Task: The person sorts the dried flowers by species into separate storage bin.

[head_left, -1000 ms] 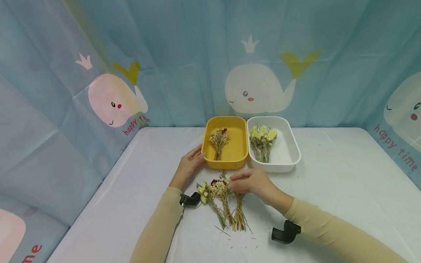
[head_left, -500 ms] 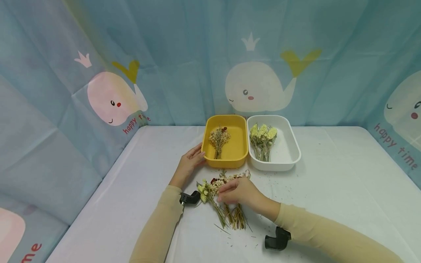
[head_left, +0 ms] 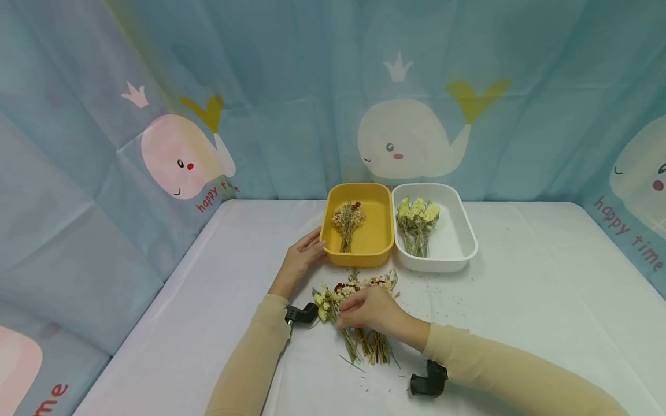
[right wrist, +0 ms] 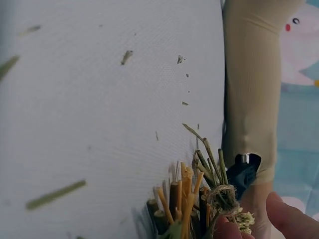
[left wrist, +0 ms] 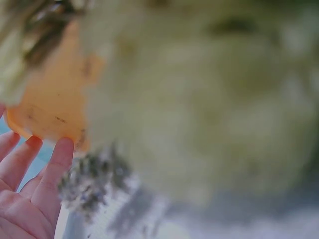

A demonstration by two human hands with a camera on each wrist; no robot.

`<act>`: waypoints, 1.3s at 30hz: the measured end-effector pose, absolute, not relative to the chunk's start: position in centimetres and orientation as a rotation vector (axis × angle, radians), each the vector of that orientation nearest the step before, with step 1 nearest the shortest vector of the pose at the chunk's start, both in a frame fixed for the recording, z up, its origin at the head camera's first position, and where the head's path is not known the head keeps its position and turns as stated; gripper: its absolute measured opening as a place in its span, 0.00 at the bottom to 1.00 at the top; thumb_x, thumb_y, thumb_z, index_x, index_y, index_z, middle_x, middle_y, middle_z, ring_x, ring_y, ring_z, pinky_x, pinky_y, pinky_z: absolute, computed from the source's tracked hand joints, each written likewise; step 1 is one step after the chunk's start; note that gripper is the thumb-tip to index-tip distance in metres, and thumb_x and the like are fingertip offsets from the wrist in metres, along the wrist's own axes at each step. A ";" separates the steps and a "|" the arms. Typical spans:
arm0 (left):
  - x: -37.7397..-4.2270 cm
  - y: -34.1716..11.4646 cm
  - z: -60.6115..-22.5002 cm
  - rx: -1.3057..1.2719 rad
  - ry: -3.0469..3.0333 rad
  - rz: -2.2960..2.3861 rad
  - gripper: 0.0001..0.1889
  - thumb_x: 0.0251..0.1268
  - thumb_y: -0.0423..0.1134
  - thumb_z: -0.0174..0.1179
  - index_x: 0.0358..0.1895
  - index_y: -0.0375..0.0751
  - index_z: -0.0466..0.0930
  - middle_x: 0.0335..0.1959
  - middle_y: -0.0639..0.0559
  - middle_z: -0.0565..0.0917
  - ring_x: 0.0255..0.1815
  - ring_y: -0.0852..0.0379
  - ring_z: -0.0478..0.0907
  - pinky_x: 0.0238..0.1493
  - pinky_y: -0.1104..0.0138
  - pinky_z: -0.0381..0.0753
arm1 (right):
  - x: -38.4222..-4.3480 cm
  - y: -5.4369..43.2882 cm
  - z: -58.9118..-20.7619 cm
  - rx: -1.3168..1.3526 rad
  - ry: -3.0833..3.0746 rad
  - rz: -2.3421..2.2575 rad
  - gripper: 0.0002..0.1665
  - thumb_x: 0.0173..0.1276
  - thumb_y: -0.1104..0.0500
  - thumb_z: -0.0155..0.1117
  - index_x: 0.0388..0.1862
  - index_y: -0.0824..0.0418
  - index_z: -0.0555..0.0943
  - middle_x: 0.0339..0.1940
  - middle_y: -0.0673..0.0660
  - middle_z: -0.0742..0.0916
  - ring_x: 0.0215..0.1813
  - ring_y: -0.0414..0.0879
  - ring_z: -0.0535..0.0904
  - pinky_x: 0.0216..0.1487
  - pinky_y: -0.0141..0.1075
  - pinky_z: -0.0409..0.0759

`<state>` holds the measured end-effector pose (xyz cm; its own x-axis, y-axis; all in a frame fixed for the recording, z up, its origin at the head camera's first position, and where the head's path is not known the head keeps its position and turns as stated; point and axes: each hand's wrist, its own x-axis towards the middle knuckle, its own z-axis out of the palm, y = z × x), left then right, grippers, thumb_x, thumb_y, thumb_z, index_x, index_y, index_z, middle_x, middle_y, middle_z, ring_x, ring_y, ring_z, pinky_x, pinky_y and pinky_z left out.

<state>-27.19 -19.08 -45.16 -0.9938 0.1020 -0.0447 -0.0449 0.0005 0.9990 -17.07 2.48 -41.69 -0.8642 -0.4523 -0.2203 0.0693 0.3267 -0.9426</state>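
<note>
My left hand [head_left: 300, 259] rests its straight fingertips against the left wall of the yellow tray [head_left: 378, 225]; the left wrist view shows the same fingers [left wrist: 52, 169] there. Below the tray lie several dried flower bunches. My right hand [head_left: 376, 312] reaches over them to the leftmost one, a pale-yellow bunch [head_left: 325, 300]. In the right wrist view its thumb [right wrist: 291, 219] stands apart from the twine-tied stems [right wrist: 222, 196], and a fingertip is right at the twine. Cream-and-red bunches [head_left: 346, 289] lie partly hidden under this hand.
In the yellow tray lies a cream-and-red bunch [head_left: 347, 222]. The white tray [head_left: 451, 234] beside it holds pale-yellow bunches [head_left: 417, 216]. Stem scraps [right wrist: 56, 195] litter the white tabletop [head_left: 536, 300]. A whale-print curtain [head_left: 302, 115] stands behind the table.
My right hand has moved left and slightly down, from the right-hand bunch across to the yellow bunch's stems. My left hand stays at the yellow tray.
</note>
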 end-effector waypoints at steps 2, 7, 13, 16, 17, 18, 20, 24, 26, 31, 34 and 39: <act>-27.2 -19.1 -45.2 0.056 2.138 2.157 0.30 0.74 0.38 0.58 0.76 0.46 0.63 0.74 0.42 0.69 0.71 0.44 0.72 0.65 0.59 0.82 | -17.0 2.3 -41.7 -0.339 2.180 -1.539 0.16 0.54 0.62 0.79 0.41 0.68 0.88 0.34 0.58 0.92 0.32 0.41 0.88 0.35 0.33 0.89; -27.2 -19.1 -45.2 0.058 2.129 2.165 0.30 0.74 0.38 0.58 0.76 0.46 0.63 0.74 0.42 0.69 0.71 0.44 0.72 0.65 0.58 0.82 | -17.1 2.0 -41.8 -0.364 2.231 -1.491 0.15 0.53 0.61 0.79 0.39 0.67 0.89 0.33 0.57 0.92 0.29 0.42 0.87 0.32 0.32 0.88; -27.1 -19.1 -45.3 0.067 2.137 2.154 0.30 0.74 0.39 0.58 0.76 0.46 0.63 0.75 0.43 0.69 0.71 0.45 0.72 0.64 0.59 0.82 | -17.2 1.5 -42.2 -0.421 2.257 -1.455 0.16 0.51 0.62 0.80 0.39 0.67 0.89 0.35 0.58 0.92 0.27 0.41 0.87 0.30 0.32 0.88; -27.1 -19.1 -45.3 0.074 2.141 2.156 0.30 0.74 0.39 0.58 0.76 0.47 0.63 0.74 0.43 0.69 0.71 0.45 0.72 0.64 0.59 0.83 | -17.2 1.4 -42.4 -0.456 2.274 -1.440 0.16 0.50 0.63 0.80 0.39 0.67 0.89 0.34 0.58 0.92 0.26 0.40 0.85 0.29 0.30 0.86; -27.1 -19.1 -45.3 0.077 2.142 2.158 0.29 0.74 0.39 0.58 0.76 0.47 0.63 0.74 0.43 0.69 0.71 0.45 0.72 0.64 0.59 0.83 | -17.2 1.4 -42.4 -0.471 2.281 -1.435 0.16 0.51 0.64 0.80 0.39 0.68 0.89 0.34 0.58 0.92 0.26 0.39 0.85 0.28 0.29 0.86; -27.1 -19.1 -45.3 0.077 2.144 2.159 0.29 0.74 0.39 0.58 0.76 0.47 0.64 0.74 0.43 0.69 0.71 0.45 0.72 0.63 0.60 0.83 | -17.2 1.4 -42.4 -0.478 2.282 -1.435 0.16 0.51 0.64 0.80 0.39 0.68 0.89 0.34 0.58 0.92 0.26 0.39 0.85 0.28 0.29 0.85; -27.1 -19.1 -45.3 0.075 2.143 2.163 0.29 0.74 0.39 0.58 0.76 0.47 0.64 0.74 0.43 0.69 0.71 0.45 0.73 0.63 0.60 0.84 | -17.1 1.4 -42.3 -0.473 2.276 -1.443 0.16 0.51 0.65 0.80 0.40 0.69 0.89 0.33 0.58 0.92 0.26 0.38 0.84 0.28 0.29 0.86; -27.1 -19.1 -45.2 0.075 2.140 2.163 0.29 0.74 0.38 0.58 0.76 0.47 0.63 0.75 0.43 0.69 0.71 0.45 0.73 0.62 0.60 0.84 | -17.0 1.5 -42.2 -0.409 2.214 -1.489 0.17 0.52 0.67 0.78 0.42 0.69 0.88 0.32 0.58 0.91 0.27 0.40 0.86 0.30 0.32 0.88; -27.1 -19.1 -45.3 0.065 2.138 2.163 0.29 0.74 0.38 0.58 0.76 0.46 0.63 0.75 0.44 0.69 0.70 0.45 0.73 0.62 0.61 0.84 | -16.9 1.6 -42.1 -0.368 2.166 -1.526 0.17 0.54 0.67 0.77 0.44 0.70 0.87 0.33 0.58 0.91 0.29 0.43 0.87 0.33 0.34 0.90; -27.1 -19.0 -45.3 0.043 2.144 2.162 0.30 0.74 0.39 0.58 0.76 0.45 0.63 0.75 0.45 0.69 0.71 0.46 0.72 0.61 0.63 0.84 | -16.8 2.1 -41.6 -0.285 2.079 -1.615 0.18 0.57 0.68 0.74 0.47 0.71 0.86 0.36 0.62 0.91 0.35 0.49 0.90 0.37 0.38 0.91; -27.2 -19.0 -45.3 0.045 2.153 2.151 0.30 0.74 0.39 0.58 0.76 0.46 0.64 0.75 0.46 0.69 0.71 0.47 0.72 0.62 0.62 0.84 | -16.8 2.5 -41.2 -0.266 2.065 -1.645 0.19 0.57 0.67 0.74 0.48 0.72 0.85 0.36 0.62 0.91 0.34 0.48 0.90 0.38 0.39 0.91; -27.1 -19.0 -45.3 0.054 2.160 2.142 0.29 0.74 0.40 0.58 0.76 0.47 0.64 0.75 0.47 0.69 0.72 0.49 0.72 0.64 0.61 0.83 | -16.9 3.2 -40.2 -0.257 2.047 -1.673 0.21 0.58 0.66 0.74 0.50 0.72 0.84 0.37 0.62 0.91 0.35 0.46 0.90 0.40 0.39 0.91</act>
